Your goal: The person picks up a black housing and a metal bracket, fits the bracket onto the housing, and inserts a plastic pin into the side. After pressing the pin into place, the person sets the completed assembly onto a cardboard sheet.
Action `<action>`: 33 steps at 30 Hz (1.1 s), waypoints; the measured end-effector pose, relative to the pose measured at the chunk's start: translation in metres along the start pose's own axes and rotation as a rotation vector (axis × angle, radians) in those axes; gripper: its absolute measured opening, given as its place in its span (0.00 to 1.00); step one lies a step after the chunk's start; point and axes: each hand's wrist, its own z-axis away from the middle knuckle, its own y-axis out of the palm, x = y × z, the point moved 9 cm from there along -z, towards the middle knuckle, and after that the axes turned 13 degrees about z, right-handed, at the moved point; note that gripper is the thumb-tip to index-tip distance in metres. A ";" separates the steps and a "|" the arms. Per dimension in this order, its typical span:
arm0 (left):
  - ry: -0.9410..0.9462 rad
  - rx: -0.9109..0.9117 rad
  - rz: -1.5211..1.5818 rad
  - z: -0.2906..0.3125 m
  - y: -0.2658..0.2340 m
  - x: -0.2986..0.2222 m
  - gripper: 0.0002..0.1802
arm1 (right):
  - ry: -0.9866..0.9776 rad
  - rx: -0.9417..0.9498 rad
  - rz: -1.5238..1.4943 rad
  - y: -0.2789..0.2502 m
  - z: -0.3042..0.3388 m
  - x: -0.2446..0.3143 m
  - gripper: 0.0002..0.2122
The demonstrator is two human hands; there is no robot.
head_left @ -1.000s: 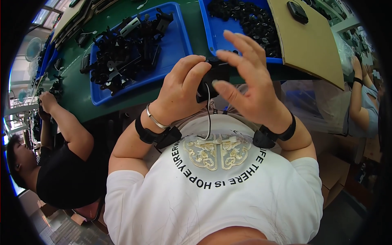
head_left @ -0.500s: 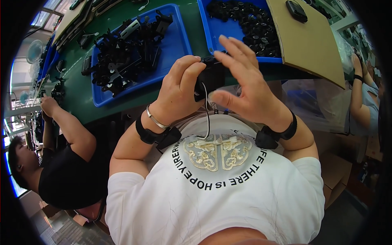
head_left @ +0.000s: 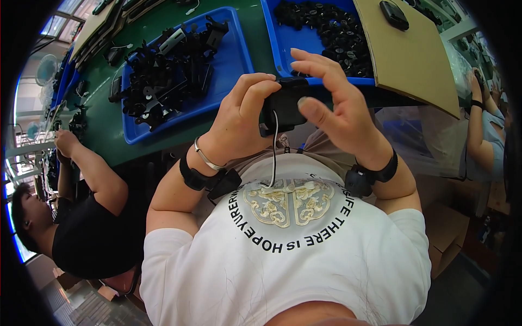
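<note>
My left hand (head_left: 243,114) is closed round the left side of a black boxy device (head_left: 285,104), held up in front of my chest at the table's near edge. From the device a thin white-and-black cable (head_left: 275,141) hangs down over my white shirt. On the other side of it is my right hand (head_left: 343,106), fingers spread and thumb apart from the fingers, with nothing in its grasp. Whether its thumb tip touches the device I cannot tell. The side of the device facing away from me is hidden.
Ahead on the green table (head_left: 103,138), a blue tray (head_left: 231,54) holds a heap of black brackets. Another blue tray (head_left: 281,54) has many small black round parts. A brown board (head_left: 413,60) carries a black device (head_left: 394,15). Co-workers sit left and right.
My right hand has moved slightly right, its thumb drawing back from the cable. More of the black device shows now, still in my left hand.
</note>
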 end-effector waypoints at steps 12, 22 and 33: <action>-0.071 0.408 0.325 -0.013 0.004 0.008 0.44 | 0.383 0.587 -0.906 0.059 0.014 -0.042 0.15; -0.621 -0.283 1.086 0.012 0.008 0.069 0.19 | 0.469 -0.212 -1.122 0.042 0.019 -0.061 0.19; -0.636 -0.447 0.913 0.018 0.008 0.071 0.22 | 0.331 -0.067 -0.834 0.035 0.011 -0.042 0.22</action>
